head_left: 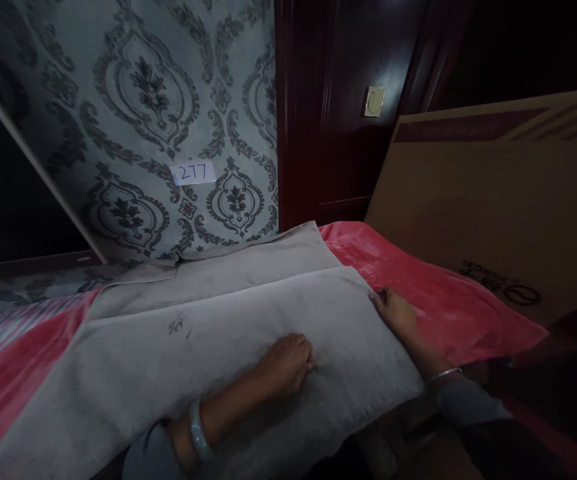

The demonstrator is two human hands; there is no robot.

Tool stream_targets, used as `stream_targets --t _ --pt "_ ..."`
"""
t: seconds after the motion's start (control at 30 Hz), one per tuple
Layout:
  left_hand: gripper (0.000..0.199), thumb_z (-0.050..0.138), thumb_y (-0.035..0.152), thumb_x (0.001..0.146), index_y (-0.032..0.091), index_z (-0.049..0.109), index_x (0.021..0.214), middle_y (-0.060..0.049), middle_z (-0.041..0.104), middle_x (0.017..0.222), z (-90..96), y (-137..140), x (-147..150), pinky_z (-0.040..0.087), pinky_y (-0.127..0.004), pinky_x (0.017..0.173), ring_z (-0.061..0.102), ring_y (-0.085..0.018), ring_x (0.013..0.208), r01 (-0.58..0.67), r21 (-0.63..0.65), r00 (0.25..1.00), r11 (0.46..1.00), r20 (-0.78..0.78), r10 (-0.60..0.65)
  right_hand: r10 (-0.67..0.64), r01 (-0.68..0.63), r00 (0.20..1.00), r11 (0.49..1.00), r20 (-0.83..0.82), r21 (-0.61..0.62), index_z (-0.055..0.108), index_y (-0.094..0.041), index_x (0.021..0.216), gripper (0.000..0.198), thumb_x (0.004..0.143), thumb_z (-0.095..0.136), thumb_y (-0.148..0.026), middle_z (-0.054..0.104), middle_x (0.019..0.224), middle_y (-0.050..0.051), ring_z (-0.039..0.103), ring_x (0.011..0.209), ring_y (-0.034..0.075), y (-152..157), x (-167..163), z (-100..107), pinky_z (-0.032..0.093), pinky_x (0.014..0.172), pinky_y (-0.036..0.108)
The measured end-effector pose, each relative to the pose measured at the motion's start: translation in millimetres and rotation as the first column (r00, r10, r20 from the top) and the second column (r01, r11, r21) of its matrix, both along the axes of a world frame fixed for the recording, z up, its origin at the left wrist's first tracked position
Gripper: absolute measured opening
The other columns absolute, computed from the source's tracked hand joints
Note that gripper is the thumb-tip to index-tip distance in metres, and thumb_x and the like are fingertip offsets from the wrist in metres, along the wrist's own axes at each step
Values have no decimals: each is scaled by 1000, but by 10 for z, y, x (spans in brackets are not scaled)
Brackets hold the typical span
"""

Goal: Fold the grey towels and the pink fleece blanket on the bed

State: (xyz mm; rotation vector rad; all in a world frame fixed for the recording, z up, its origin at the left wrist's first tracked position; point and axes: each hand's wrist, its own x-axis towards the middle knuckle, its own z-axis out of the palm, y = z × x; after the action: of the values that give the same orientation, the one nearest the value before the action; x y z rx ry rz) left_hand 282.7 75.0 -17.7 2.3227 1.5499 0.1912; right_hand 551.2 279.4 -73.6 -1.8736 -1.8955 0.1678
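A grey, soft-looking cloth (228, 320) lies folded over on itself, with a small dark mark near its upper left. Over its middle rests my left hand (288, 363), fingers curled closed against the fabric; whatever may be between the fingertips is hidden. My right hand (397, 312) pinches the right edge of the same cloth, close to the upper right corner of its top layer. The back layer of the cloth reaches up toward the wall. Underneath, a red blanket (438, 293) shows on both sides.
Patterned wallpaper (153, 87) with a paper label (193, 172) reading 277 rises behind. A dark red wooden panel (338, 87) carries a square switch plate (375, 101). On the right leans a large cardboard box (493, 193). Striped fabric (13, 327) lies at the left.
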Motion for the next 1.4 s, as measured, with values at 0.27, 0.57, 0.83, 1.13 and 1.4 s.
stream_targets --t 0.27,0.57,0.83,1.13,1.4 --pt "17 62 28 89 20 51 99 -8 58 113 -234 -49 67 42 -38 92 52 -24 105 69 158 997 985 28 -74 -12 13 1000 999 -23 52 67 -14 101 25 98 47 -28 70 93 13 65 91 24 -24 -38 -24 43 73 29" --pt "9 46 16 94 20 47 86 -7 59 96 -287 12 74 40 -34 82 52 -20 91 42 179 986 983 153 -70 -44 79 967 989 -252 127 65 -16 103 23 89 50 -26 69 98 11 64 91 24 -10 10 -80 45 76 30" --pt "9 48 17 92 21 45 84 -6 60 97 -288 23 88 38 -33 80 53 -20 91 56 98 988 994 135 -69 -52 114 944 978 -325 175 68 -16 99 27 82 48 -23 71 96 10 64 89 24 45 47 -154 46 77 30" --pt "7 48 19 93 21 48 86 -6 61 101 -238 -11 70 40 -32 82 54 -19 92 50 41 986 998 154 -56 -79 118 950 987 -301 113 71 -16 98 27 82 51 -20 73 93 10 66 87 24 47 58 -155 45 73 28" --pt "15 54 17 91 19 62 103 -10 63 118 -216 50 18 41 -40 98 53 -25 112 -90 147 989 985 131 70 -69 93 961 992 -270 80 72 -18 108 30 87 50 -21 73 105 10 67 95 23 25 47 -125 47 79 28"
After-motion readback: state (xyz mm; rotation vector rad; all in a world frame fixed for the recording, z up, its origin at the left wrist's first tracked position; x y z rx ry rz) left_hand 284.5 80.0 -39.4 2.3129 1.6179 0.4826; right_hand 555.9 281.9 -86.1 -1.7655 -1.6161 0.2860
